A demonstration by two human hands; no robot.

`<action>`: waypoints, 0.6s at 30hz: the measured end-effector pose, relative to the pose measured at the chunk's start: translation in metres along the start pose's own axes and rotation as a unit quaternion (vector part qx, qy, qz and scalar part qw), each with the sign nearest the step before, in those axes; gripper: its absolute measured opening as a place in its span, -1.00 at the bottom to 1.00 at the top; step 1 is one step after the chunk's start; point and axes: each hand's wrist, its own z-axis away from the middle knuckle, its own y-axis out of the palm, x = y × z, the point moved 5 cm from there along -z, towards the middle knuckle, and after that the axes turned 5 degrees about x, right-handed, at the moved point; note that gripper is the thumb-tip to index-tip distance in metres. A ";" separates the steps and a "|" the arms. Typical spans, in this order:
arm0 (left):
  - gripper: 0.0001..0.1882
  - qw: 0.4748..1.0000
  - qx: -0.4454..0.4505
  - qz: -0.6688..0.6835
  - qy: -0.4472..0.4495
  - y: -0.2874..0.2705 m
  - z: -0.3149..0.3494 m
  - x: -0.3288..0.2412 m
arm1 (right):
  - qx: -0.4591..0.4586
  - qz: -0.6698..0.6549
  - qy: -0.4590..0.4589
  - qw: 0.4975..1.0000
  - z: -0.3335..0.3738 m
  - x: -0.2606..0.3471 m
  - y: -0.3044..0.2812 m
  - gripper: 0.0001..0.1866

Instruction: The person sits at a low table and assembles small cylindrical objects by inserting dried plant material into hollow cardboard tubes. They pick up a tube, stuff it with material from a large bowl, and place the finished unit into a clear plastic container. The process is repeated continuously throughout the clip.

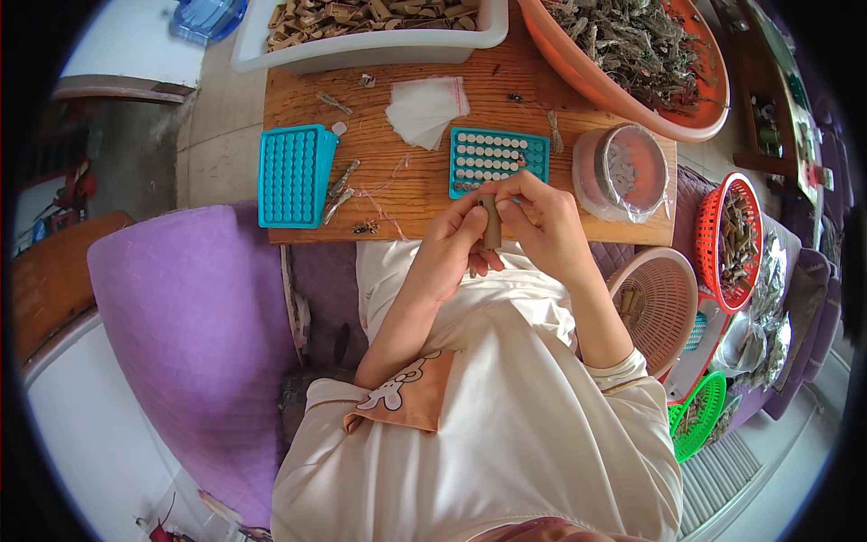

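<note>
Just past the table's front edge, over my lap, my left hand (462, 232) has its fingers closed round a short olive-brown tube (491, 226), which stands roughly upright. The thumb and fingers of my right hand (540, 221) pinch at the tube's upper end; whether something small is between them is hidden. Right behind the hands lies a teal tray (535, 149) with rows of small round white pieces, some wells at its near side holding darker ones. White translucent sheets (424, 113) are fanned out behind it. A clear-walled round tub (623, 172) with small pale pieces stands right of the tray.
Stacked teal trays (291, 176) sit at the table's left. Behind are a white bin (379, 56) of brown curved pieces and an orange basin (623, 104) of dry grey-green bundles. At right stand a red basket (713, 194) of brown tubes, a beige basket (673, 312) and a green basket (713, 397).
</note>
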 end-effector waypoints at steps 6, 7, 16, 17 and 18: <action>-0.61 0.997 0.074 -0.011 -0.012 0.007 0.001 -0.003 | 0.061 0.096 -0.057 0.992 0.004 0.025 -0.012 -0.82; -0.61 0.995 0.096 -0.010 -0.015 0.008 0.001 -0.003 | 0.082 0.110 -0.068 0.988 0.004 0.031 -0.015 -0.78; -0.57 0.981 0.169 -0.093 0.009 0.048 -0.001 -0.007 | 0.154 0.169 -0.085 0.970 0.044 0.042 -0.059 -0.70; -0.57 0.983 0.143 -0.098 0.059 0.049 -0.003 -0.013 | 0.109 0.168 -0.034 0.979 0.054 0.047 -0.073 -0.69; -0.54 0.975 0.121 -0.155 0.106 0.033 -0.014 -0.030 | 0.063 0.167 0.017 0.984 0.065 0.050 -0.089 -0.68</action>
